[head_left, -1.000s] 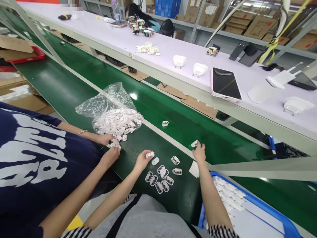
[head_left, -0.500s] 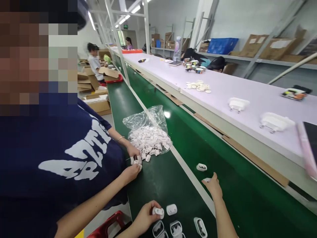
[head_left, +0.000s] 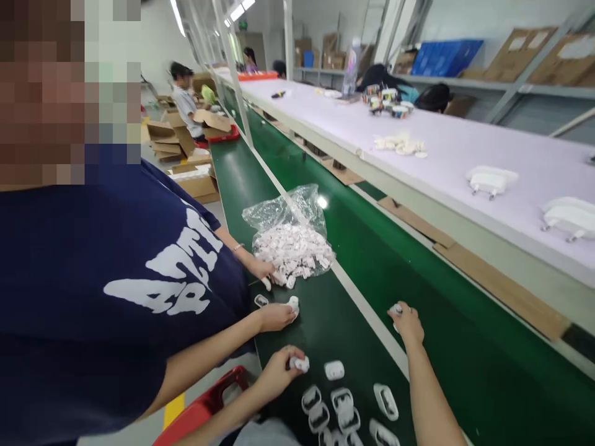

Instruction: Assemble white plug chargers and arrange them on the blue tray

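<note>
the left hand (head_left: 279, 370) has its grip closed on a white shell (head_left: 300, 363) above the laid-out shells (head_left: 341, 399) on the green belt (head_left: 418, 272), the right hand (head_left: 409, 322) pinching another (head_left: 396, 308), seemingly mid-sorting; placing it neatly calls for care.

**Bright factory light, soft focus and wide-angle stretch**

The scene is evenly and brightly lit by ceiling strip lights (head_left: 239, 10) at the top of the view. A small white glare spot sits on the clear plastic bag (head_left: 290, 238), and the green conveyor belt (head_left: 418, 272) shows a faint sheen. Shadows are soft and short. The whole picture is slightly smeared, probably from head movement. Straight lines bow near the edges, and the far background is hazy.
</note>
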### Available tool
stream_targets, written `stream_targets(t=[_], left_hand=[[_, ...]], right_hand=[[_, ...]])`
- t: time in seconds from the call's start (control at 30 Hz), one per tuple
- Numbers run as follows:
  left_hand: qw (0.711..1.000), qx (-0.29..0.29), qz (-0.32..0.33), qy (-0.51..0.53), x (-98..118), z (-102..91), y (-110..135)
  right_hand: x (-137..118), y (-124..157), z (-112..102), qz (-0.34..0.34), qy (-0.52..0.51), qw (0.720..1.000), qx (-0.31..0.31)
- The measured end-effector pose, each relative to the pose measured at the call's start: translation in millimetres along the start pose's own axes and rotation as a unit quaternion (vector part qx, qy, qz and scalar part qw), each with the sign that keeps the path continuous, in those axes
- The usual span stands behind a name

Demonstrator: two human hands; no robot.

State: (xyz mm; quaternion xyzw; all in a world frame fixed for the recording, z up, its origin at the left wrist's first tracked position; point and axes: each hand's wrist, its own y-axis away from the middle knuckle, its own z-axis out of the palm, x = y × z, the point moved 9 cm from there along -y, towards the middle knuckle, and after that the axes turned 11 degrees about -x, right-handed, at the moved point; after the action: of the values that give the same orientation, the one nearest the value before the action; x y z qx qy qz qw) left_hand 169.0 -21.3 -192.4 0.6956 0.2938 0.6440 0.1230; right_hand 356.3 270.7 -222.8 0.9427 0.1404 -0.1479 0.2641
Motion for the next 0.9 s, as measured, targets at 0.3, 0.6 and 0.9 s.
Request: stream_targets(t=[0.3,0.6,0.9], left_hand=[[1.0,0.006,0.025,-0.004,1.1,15.2,0.5],[0.989,-0.089,0.03,0.114,31.2,67.9,-12.8],[0.989,-0.101,-0.046,-0.094,22.5,63.2,-4.8]], right_hand=[[-77.0,56.7,72.6,-0.143,0.056,0.983,-0.096],[-102.1,141.3,47.9,-0.253,-0.199,0.917,-0.234],[-34.8,193.8,62.4,-0.052,-0.541,0.83,-0.125]])
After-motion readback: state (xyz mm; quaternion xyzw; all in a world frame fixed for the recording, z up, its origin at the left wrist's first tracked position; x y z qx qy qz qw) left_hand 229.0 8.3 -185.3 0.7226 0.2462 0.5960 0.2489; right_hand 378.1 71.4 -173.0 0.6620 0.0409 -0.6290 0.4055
